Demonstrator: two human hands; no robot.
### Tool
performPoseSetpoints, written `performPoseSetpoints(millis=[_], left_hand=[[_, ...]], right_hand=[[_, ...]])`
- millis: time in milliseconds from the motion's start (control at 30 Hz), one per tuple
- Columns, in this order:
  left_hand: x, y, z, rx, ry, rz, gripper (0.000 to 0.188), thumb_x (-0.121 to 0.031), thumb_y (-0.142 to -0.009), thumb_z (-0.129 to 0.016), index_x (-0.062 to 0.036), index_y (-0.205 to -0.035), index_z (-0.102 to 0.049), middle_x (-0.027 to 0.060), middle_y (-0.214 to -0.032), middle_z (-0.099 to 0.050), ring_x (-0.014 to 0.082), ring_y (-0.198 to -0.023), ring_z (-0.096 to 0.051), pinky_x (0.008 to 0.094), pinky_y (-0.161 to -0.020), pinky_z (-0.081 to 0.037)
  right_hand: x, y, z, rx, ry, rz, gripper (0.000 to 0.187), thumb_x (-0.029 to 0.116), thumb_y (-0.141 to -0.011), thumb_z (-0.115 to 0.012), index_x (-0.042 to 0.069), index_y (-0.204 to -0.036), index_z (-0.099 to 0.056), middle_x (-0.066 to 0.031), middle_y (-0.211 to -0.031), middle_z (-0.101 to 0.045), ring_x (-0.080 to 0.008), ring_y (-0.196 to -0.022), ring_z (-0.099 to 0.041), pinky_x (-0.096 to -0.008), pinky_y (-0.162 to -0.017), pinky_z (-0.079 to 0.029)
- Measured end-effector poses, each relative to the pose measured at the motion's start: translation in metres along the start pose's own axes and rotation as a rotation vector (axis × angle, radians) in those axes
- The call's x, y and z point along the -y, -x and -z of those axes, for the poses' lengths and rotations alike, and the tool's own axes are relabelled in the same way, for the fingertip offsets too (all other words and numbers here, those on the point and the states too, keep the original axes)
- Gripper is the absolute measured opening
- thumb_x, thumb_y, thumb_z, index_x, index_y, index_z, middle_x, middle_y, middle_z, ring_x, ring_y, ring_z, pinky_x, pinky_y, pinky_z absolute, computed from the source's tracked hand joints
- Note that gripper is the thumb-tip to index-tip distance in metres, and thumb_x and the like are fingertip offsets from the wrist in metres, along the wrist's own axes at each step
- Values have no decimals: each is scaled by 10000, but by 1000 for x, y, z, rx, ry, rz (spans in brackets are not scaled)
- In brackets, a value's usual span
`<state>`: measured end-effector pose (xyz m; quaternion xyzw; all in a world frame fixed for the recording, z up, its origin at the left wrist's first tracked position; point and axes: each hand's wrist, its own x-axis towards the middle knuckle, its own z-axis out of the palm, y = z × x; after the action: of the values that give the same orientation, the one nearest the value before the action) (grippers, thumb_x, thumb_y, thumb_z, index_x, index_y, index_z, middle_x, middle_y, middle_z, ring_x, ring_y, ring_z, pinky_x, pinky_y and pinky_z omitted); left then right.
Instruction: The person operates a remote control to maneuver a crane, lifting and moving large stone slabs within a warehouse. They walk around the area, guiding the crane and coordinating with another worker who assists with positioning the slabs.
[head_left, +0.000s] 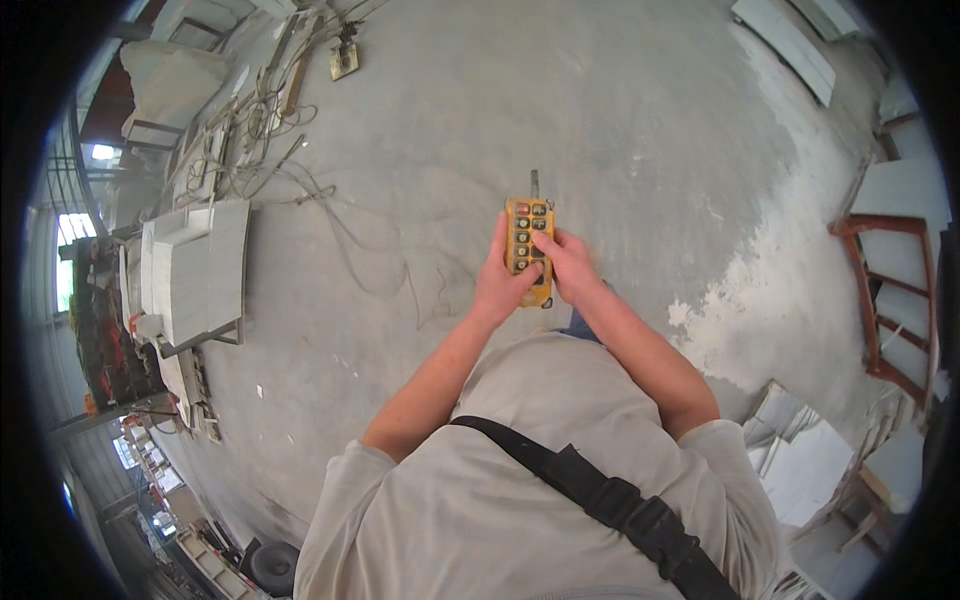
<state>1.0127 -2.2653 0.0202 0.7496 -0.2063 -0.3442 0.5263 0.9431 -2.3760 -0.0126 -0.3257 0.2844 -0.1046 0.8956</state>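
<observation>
A yellow handheld crane remote control (522, 291) with rows of dark round buttons, one red button at its top and a short antenna is held upright in front of my torso. My left hand (500, 280) wraps its left side, the thumb lying over the lower buttons. On the other side my right hand (570, 265) grips the remote, its thumb on a button around the middle of the right column. The fingers behind the remote are hidden.
Grey concrete floor (440, 130) lies around me. At left stand stacked pale slabs (205, 270), with tangled cables (250, 150) beyond them. A reddish-brown metal frame (880, 300) holds slabs at right. Broken slabs (800, 450) lean at lower right; a tyre (272, 567) is at lower left.
</observation>
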Motion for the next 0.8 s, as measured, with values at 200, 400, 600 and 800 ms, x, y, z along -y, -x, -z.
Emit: performPoseSetpoints(millis=[200,400,600,800], left_hand=[[-51,-55,-20,-4,-459,-12,750,-156,-773,-619,-236,-1394,-207,196,-1042,-486,302,-812,-550,365,-781,-464],[-64,-94,-30,78,-646,25,651,-233,-795,-599,-320,-1359,-286,231,-1006,-479,376,-832,-537,398,-775,-452],[-53,-149,-27,157,-637,-32,638,-283,-782,-611,-355,-1339,-309,249,-872,-536,394,-816,-559,438,-720,-464],[-60,-209,-41,151,-725,20,646,-360,-776,-606,-385,-1338,-287,228,-867,-544,365,-800,-576,426,-717,-474]], right_hand=[[55,-54,19,7,76,-13,303,169,-848,-578,-57,-1045,-531,-88,-942,-599,-141,-828,-577,-279,-711,-478],[89,-87,34,65,221,-62,333,203,-856,-569,-34,-1086,-524,-88,-975,-597,-150,-863,-572,-300,-744,-477],[85,-133,53,16,295,-81,287,191,-861,-567,-7,-1068,-556,-60,-982,-597,-124,-859,-554,-284,-734,-468],[125,-182,66,15,325,-40,316,194,-858,-574,-24,-1083,-534,-65,-960,-593,-120,-853,-550,-275,-720,-462]])
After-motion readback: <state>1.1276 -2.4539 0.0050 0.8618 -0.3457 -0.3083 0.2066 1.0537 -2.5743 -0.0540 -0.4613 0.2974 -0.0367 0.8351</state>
